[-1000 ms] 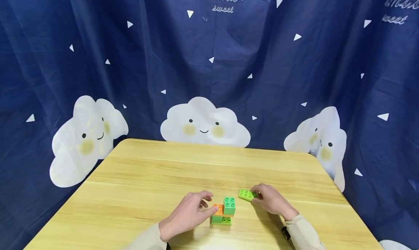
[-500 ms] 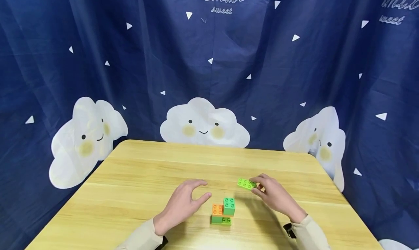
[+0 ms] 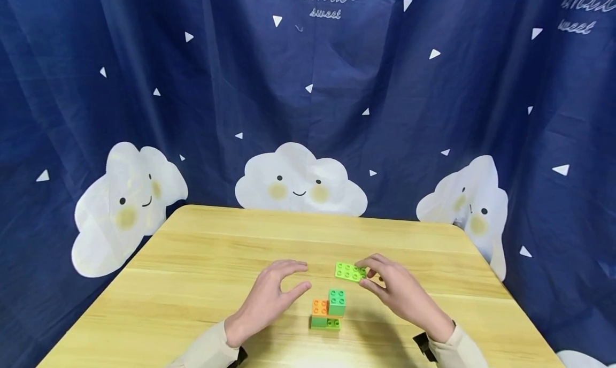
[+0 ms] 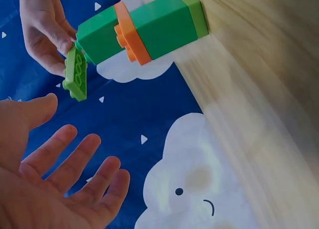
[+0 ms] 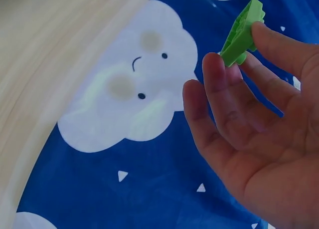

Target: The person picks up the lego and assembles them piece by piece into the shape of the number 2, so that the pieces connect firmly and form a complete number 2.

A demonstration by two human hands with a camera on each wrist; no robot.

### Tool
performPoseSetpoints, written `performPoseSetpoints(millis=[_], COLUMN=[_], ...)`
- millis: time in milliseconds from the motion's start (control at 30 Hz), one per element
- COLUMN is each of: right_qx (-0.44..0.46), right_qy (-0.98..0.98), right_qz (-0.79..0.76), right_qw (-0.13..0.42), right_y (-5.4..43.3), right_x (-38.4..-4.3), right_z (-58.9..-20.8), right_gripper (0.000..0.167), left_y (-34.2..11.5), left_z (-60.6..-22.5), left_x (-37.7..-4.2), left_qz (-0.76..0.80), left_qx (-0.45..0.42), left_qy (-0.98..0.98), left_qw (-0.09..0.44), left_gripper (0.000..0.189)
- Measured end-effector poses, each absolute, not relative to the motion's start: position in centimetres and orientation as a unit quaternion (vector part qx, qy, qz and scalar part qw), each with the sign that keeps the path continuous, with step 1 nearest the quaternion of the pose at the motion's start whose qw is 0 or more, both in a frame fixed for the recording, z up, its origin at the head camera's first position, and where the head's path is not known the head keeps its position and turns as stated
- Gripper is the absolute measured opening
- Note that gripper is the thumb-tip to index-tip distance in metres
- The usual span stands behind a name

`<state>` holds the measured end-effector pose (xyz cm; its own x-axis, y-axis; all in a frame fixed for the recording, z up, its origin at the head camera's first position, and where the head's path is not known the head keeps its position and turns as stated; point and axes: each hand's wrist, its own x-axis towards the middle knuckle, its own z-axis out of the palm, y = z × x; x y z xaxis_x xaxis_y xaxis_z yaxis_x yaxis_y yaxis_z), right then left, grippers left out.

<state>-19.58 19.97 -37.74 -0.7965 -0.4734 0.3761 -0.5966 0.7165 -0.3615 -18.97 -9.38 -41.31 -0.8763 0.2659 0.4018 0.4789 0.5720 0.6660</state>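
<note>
My right hand (image 3: 401,292) pinches one end of a flat lime-green toy building brick (image 3: 348,271) with two rows of studs. In the right wrist view the thumb and fingertips grip the lime brick (image 5: 243,35), its hollow underside partly showing. A small stack stands upright on the table: a lime plate (image 3: 333,324) at the bottom, a green block (image 4: 164,27) over it, then an orange plate (image 3: 320,307) and a taller green block (image 3: 337,303) on top. To the stack's left, my left hand (image 3: 269,298) hovers with fingers spread and nothing in them.
The wooden table (image 3: 202,261) carries the stack near its front. Behind it hangs a dark blue curtain (image 3: 308,116) printed with white clouds and triangles.
The right hand has lifted the lime brick off the table and carried it left, behind the stack. My left hand has drawn off the stack and opened wider.
</note>
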Motion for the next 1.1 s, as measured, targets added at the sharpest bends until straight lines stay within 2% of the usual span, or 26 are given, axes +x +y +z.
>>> performPoseSetpoints(millis=[233, 600, 867, 1100], right_qx=[0.330, 0.351, 0.355, 0.356], right_qy=[-0.905, -0.899, -0.903, -0.903], right_qz=[0.229, 0.228, 0.217, 0.218], right_qw=[0.143, 0.128, 0.112, 0.102], right_y=[18.7, 17.4, 17.0, 17.0], right_x=[-18.7, -17.8, -17.7, -17.7], right_z=[-37.8, -38.3, -38.6, -39.0], right_gripper=[0.031, 0.030, 0.031, 0.031], left_y=[-9.0, -8.5, -8.5, -8.5], left_z=[-41.4, -41.8, -42.1, -42.2], left_x=[-18.5, -18.0, -18.0, -18.0], left_qz=[-0.418, -0.433, -0.433, -0.422], left_qx=[-0.234, -0.237, -0.237, -0.244], left_qy=[-0.871, -0.866, -0.867, -0.870], left_qw=[0.107, 0.078, 0.067, 0.069], left_gripper=[0.038, 0.046, 0.033, 0.031])
